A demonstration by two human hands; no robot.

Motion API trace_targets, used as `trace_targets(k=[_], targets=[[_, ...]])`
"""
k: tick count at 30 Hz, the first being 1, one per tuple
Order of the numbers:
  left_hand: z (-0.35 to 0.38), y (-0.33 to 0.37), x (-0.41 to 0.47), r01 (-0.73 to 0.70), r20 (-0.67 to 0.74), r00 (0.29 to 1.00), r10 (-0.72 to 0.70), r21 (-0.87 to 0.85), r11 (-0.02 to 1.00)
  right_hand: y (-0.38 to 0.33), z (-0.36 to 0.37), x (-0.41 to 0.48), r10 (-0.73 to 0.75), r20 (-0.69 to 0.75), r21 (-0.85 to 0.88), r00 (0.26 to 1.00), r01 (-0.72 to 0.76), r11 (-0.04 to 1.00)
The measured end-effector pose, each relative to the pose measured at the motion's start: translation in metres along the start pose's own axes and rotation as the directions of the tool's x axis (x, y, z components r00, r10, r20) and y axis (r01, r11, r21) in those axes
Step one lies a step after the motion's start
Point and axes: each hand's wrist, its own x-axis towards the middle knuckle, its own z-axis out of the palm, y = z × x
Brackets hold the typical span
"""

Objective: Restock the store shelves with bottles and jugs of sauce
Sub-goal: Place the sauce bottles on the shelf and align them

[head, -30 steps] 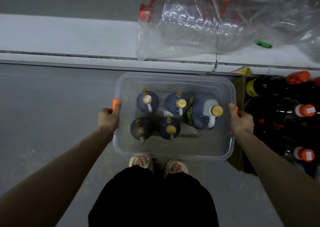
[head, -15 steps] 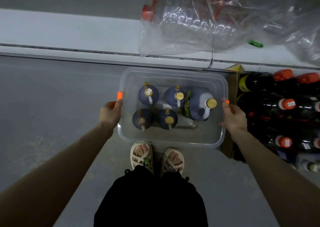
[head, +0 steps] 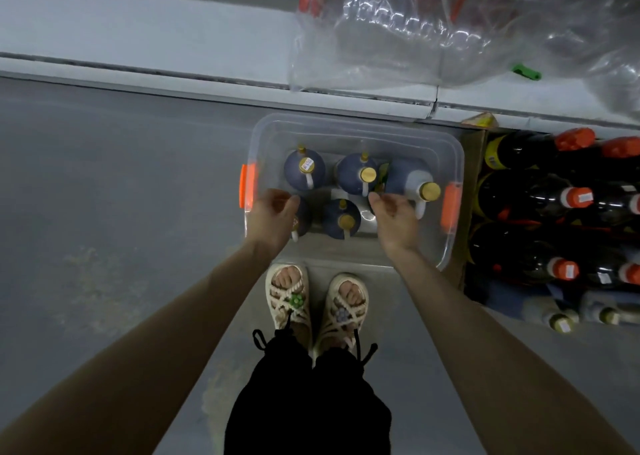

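**Bin, clear plastic** (head: 353, 122): stands on the grey floor (head: 104, 194), just in front of the white bottom shelf (head: 138, 38). One orange handle (head: 247, 186) at its left end, another at its right.

**Contents:**
- Four small dark sauce jugs (head: 304, 172), upright, gold caps, white handles, set two by two in the left and middle of the bin.
- One larger sauce jug (head: 401, 177), gold cap, at the right end, touching the far-middle small jug.

**Left hand** (head: 273, 212): inside the bin, over the near-left small jug and hiding most of it. Fingers loosely curled, and no grip is visible. Contact with the jug cannot be told.

**Right hand** (head: 394, 212): inside the bin, between the near-middle small jug and the larger jug, next to that jug's white handle. Fingers loosely curled and holding nothing visible.

**Adjacent stock:**
- Cardboard box (head: 469, 184) just right of the bin, filled with dark bottles (head: 540, 198) lying on their sides, with orange caps.
- Crumpled clear plastic wrap (head: 450, 28) on the shelf above the bin.

**Person:** cream rope sandals (head: 289, 295) just behind the bin's near wall.
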Motion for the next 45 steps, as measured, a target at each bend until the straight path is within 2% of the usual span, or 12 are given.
trace_targets(k=[4, 8, 13, 16, 22, 27, 33, 38, 42, 45], targets=[[0.000, -0.006, 0.018, -0.025, 0.026, 0.999, 0.024, 0.055, 0.998, 0.008, 0.021, 0.028, 0.046, 0.004, -0.060, 0.999, -0.046, 0.997], [0.005, -0.011, 0.030, -0.027, 0.023, 0.999, 0.025, 0.067, 0.997, 0.009, 0.033, 0.045, 0.073, 0.026, -0.037, 0.997, -0.072, 0.997], [0.015, -0.011, 0.039, -0.075, 0.099, 0.993, 0.063, 0.127, 0.989, 0.004, 0.038, 0.058, 0.116, 0.096, -0.026, 0.989, -0.114, 0.993], [0.016, -0.014, 0.043, -0.079, 0.117, 0.991, 0.064, 0.128, 0.989, 0.005, 0.041, 0.059, 0.109, 0.124, -0.018, 0.986, -0.108, 0.994], [0.004, -0.002, 0.039, -0.073, 0.100, 0.993, 0.064, 0.096, 0.993, -0.017, 0.035, 0.054, 0.027, 0.035, 0.014, 0.999, -0.027, 1.000], [-0.014, 0.022, 0.017, -0.093, 0.116, 0.990, 0.086, 0.057, 0.994, -0.042, 0.004, 0.019, -0.032, 0.030, 0.006, 0.999, 0.032, 0.999], [-0.046, 0.083, -0.045, -0.160, 0.241, 0.958, 0.156, -0.003, 0.987, -0.112, -0.055, -0.046, -0.098, -0.009, 0.081, 0.995, 0.098, 0.992], [-0.091, 0.171, -0.122, -0.214, 0.284, 0.931, 0.228, -0.079, 0.974, -0.198, -0.136, -0.126, -0.224, -0.027, 0.111, 0.974, 0.226, 0.968], [-0.133, 0.255, -0.184, -0.331, 0.322, 0.878, 0.353, -0.122, 0.936, -0.275, -0.204, -0.198, -0.416, -0.020, 0.123, 0.909, 0.416, 0.901], [-0.163, 0.321, -0.236, -0.443, 0.377, 0.801, 0.465, -0.151, 0.884, -0.334, -0.260, -0.262, -0.482, -0.065, 0.106, 0.874, 0.487, 0.867]])
